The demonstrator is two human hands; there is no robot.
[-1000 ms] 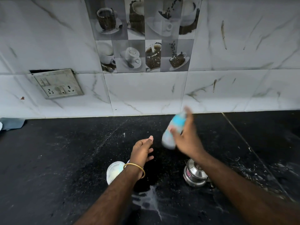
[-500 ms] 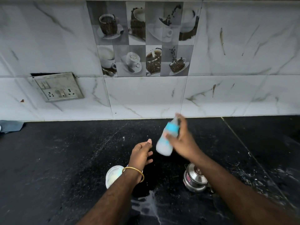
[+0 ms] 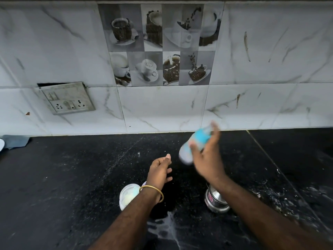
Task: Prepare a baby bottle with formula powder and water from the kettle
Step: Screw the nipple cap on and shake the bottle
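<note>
Right hand grips the baby bottle in the air above the table; bottle tilted, blurred, blue band visible. Left hand hovers just left of it, fingers loosely curled, holding nothing; gold bangle on wrist. Below left wrist: white lidded container on table. Below right forearm: steel kettle. White spill between the forearms. Socket plate on tiled wall.

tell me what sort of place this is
Most likely a home kitchen: a black stone countertop, a marble-look tiled backsplash with coffee-cup picture tiles, and a wall socket plate above the counter.
</note>
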